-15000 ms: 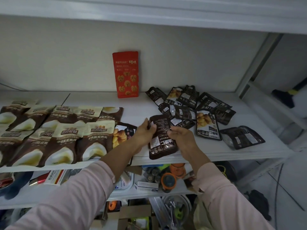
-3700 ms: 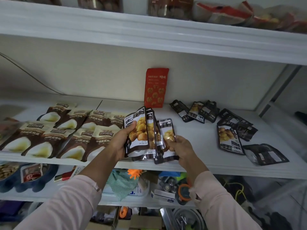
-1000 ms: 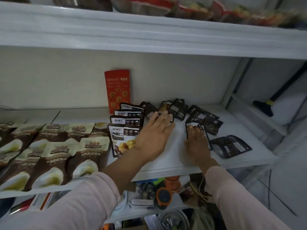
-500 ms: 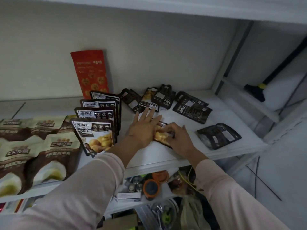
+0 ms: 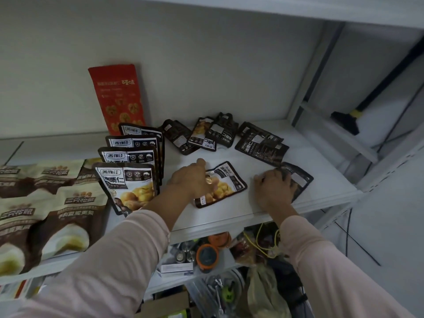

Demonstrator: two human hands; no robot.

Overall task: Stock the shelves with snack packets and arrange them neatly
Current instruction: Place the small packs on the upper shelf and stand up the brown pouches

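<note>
A row of several dark chestnut packets (image 5: 128, 182) stands overlapped on the white shelf (image 5: 220, 220). Just to its right one chestnut packet (image 5: 227, 182) lies flat, face up, and my left hand (image 5: 191, 179) grips its left edge with curled fingers. My right hand (image 5: 273, 188) lies further right, its fingers curled over a dark packet (image 5: 300, 176) lying back side up near the shelf's front right corner. Loose dark packets (image 5: 206, 136) lie in a heap toward the back, with more dark packets (image 5: 261, 145) to their right.
A red packet (image 5: 117, 97) leans on the back wall. Brown-and-cream packets (image 5: 68, 214) cover the shelf's left part. A lower shelf holds jars and boxes (image 5: 206, 253). A broom (image 5: 348, 120) stands beyond the right upright.
My right hand left the face-up chestnut packet and moved right onto the dark packet at the corner. My left hand stays on the chestnut packet.
</note>
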